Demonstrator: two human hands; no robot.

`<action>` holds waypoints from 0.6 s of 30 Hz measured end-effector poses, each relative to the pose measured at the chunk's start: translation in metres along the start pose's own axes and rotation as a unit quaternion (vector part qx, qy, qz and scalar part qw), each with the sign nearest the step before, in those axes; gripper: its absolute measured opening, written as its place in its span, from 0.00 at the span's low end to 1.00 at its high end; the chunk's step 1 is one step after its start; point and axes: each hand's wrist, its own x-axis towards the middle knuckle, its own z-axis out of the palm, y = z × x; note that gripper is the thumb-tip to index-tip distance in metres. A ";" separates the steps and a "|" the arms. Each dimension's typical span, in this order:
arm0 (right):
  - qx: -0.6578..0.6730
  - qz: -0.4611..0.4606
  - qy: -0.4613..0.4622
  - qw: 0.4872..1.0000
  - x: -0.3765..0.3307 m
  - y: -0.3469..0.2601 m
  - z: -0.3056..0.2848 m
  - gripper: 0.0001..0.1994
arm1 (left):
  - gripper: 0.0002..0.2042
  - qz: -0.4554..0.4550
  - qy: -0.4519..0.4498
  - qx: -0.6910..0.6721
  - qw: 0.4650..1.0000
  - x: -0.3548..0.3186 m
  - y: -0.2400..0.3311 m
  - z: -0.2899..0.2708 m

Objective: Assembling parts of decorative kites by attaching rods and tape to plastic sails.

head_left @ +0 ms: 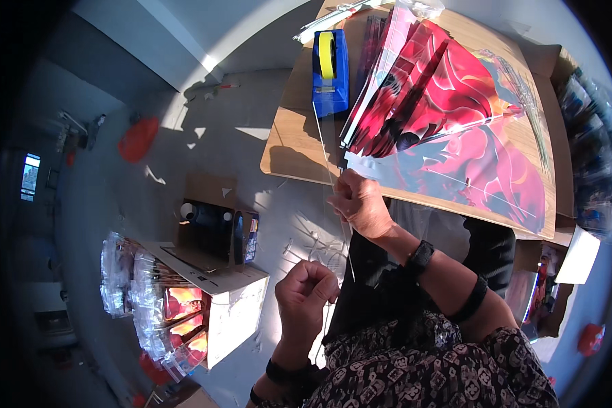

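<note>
Over the table's near edge, my right hand [362, 204] is closed in a pinch on a thin pale rod [324, 143]. The rod slants from beside the blue tape dispenser [330, 102] with its yellow roll down past my fingers, ending above my lap. Lower and to the left, my left hand [306, 299] hovers with its fingers curled and thumb pressed in; whatever it pinches, if anything, is hidden. Just beyond my right hand lie red and pink printed sheets [435, 88], fanned out, with a thin translucent printed sheet [483, 173] on the near side.
The wooden table [285, 153] has a rounded left corner. Thin sticks [523, 102] lie along its right side. Left on the floor stand a carton [241, 306] of plastic-wrapped packs [149, 299] and an open dark box [207, 231]. More wrapped packs [591, 149] are at right.
</note>
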 end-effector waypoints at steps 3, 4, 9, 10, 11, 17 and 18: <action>-0.133 -0.087 0.007 0.987 0.014 -0.002 0.011 0.08 | 0.04 0.020 -0.001 0.009 1.000 0.002 0.001 -0.011; -0.119 -0.052 -0.016 0.991 0.013 -0.008 0.016 0.08 | 0.03 0.015 0.006 0.007 1.000 0.002 0.004 -0.013; -0.112 -0.073 0.008 0.991 0.025 0.015 0.038 0.08 | 0.04 0.026 -0.012 -0.008 1.000 0.004 0.015 -0.024; -0.167 -0.105 0.032 0.980 0.039 0.015 0.035 0.06 | 0.04 0.027 -0.004 0.028 0.999 0.005 0.017 -0.024; -0.220 -0.137 0.057 0.964 0.054 0.015 0.032 0.06 | 0.05 0.027 0.004 0.065 0.997 0.006 0.020 -0.022; -0.476 -0.120 -0.006 0.871 0.120 0.022 0.016 0.08 | 0.05 0.004 0.016 0.043 0.999 0.009 0.021 -0.026; -0.488 -0.124 -0.028 0.863 0.122 0.022 0.017 0.09 | 0.04 0.002 -0.009 0.038 0.999 0.007 0.019 -0.032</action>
